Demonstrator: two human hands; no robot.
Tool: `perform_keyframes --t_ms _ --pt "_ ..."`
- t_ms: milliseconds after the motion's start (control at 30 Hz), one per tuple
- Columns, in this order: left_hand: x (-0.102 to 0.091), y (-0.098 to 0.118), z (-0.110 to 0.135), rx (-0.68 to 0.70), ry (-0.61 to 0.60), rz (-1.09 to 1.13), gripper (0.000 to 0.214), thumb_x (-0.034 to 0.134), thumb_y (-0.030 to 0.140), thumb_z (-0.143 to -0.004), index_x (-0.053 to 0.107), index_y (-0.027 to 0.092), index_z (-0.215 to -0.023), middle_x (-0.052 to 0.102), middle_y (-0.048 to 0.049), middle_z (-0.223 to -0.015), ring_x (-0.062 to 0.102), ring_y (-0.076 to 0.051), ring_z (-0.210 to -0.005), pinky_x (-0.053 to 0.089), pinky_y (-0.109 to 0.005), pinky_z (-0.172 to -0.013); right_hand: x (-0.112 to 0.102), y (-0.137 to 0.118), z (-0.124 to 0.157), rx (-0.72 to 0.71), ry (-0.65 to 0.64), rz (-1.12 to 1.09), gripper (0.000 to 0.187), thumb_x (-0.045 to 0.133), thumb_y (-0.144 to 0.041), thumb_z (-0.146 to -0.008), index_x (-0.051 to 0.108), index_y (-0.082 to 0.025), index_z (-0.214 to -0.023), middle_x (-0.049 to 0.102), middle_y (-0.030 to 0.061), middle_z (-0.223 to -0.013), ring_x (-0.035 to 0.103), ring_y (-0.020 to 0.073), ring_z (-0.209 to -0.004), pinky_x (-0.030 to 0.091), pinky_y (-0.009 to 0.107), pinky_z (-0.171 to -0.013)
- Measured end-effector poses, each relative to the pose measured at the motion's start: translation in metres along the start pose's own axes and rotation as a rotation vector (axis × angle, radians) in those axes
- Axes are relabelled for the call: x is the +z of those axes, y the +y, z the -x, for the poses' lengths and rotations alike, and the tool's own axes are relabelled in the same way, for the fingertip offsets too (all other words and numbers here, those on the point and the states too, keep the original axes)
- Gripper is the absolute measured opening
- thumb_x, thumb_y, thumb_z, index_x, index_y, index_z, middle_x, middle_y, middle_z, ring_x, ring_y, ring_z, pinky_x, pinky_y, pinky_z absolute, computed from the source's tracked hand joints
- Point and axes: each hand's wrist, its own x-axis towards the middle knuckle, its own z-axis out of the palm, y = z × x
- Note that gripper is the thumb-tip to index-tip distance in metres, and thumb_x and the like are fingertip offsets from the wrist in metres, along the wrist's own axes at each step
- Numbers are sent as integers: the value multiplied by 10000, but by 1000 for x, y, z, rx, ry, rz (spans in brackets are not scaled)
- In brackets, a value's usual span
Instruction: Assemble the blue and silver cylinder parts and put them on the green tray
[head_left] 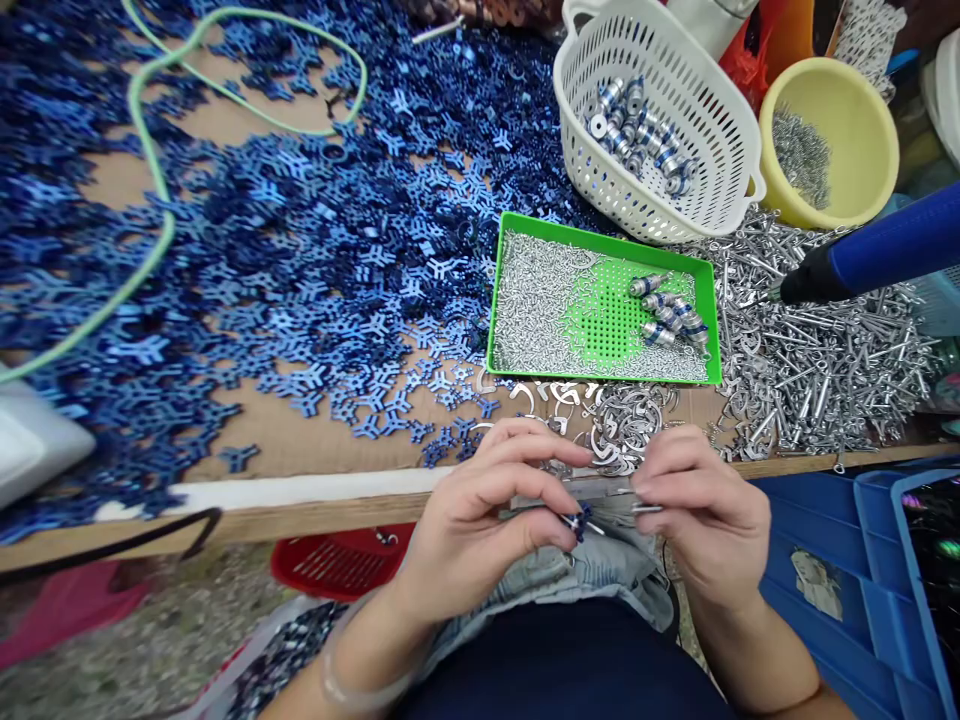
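Observation:
My left hand (487, 510) is closed in a pinch on a small blue three-armed piece (576, 522) just below the table's front edge. My right hand (701, 510) is also closed, its fingertips holding a thin silver metal part (646, 508) pointed toward the blue piece. The two hands are close together over my lap. Just beyond them lies a heap of curved silver clips (615, 425). A green tray (517, 225) behind the clips holds small silver parts and several finished blue-and-silver assemblies (670, 312).
Blue three-armed pieces (300, 260) cover the left of the table, crossed by a green hose (154, 170). A white basket (712, 150) with assemblies and a yellow bowl (862, 110) stand at the back right. A blue power tool (877, 255) lies over silver pins (817, 360). Blue crates (840, 560) sit lower right.

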Motion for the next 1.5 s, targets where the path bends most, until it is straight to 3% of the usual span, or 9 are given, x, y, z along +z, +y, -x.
perform_keyframes --t_ms 100,400,533,600,700,1000,1167,1367,1500 --pt "3 -1 0 -27 11 140 63 673 294 -779 668 231 -770 691 -28 -985 525 -187 -948 426 -331 -868 5 4 -1 18 -89 -77 286 696 -219 -760 677 -346 -1016 662 -10 -787 540 163 -762 429 349 -695" --pt "24 -13 3 -209 70 625 97 720 348 -730 717 253 -749 674 -18 -924 533 -169 -937 415 -292 -859 14 10 -4 35 -102 -187 299 704 -281 -741 677 -392 -1017 666 -19 -752 516 153 -751 435 315 -686" --pt "31 -16 5 -295 116 766 94 736 341 -715 725 251 -743 642 -23 -946 545 -157 -909 429 -268 -808 11 11 0 85 -55 -150 386 716 -281 -736 636 -361 -1105 655 -5 -871 537 156 -820 448 318 -749" --pt "32 -16 5 -294 181 746 105 753 339 -695 726 243 -727 622 -30 -963 543 -153 -894 431 -265 -796 10 9 4 178 45 -177 343 689 -313 -765 629 -334 -1102 634 4 -887 545 153 -828 457 305 -740" --pt "34 -17 3 -233 309 609 127 768 351 -672 724 237 -706 593 -41 -977 533 -161 -907 434 -269 -796 13 3 11 280 87 -143 108 617 -340 -824 672 -263 -876 599 6 -764 544 140 -738 454 281 -667" --pt "38 -20 5 17 446 162 77 737 295 -719 709 298 -790 562 -17 -961 515 -169 -951 428 -308 -838 31 -6 12 215 136 18 145 683 -145 -752 672 -244 -858 636 -7 -730 559 123 -678 471 264 -615" --pt "22 -18 4 82 302 26 126 702 317 -752 700 309 -878 571 -23 -1010 499 -190 -971 399 -359 -877 23 -5 7 127 82 88 186 676 -108 -745 673 -235 -880 656 -5 -737 580 130 -680 478 289 -632" --pt "-5 -7 -7 34 33 -11 80 676 285 -778 689 270 -856 596 -25 -929 525 -186 -898 422 -354 -829 4 -4 -1 42 -89 238 212 659 -96 -760 657 -218 -933 658 11 -773 584 140 -723 474 299 -635" --pt "-14 0 -15 68 -77 -165 212 708 253 -747 682 288 -954 599 -25 -953 531 -185 -903 427 -333 -818 -2 -5 -7 1 -215 256 152 646 -132 -784 652 -208 -915 659 12 -760 578 138 -715 476 301 -638"
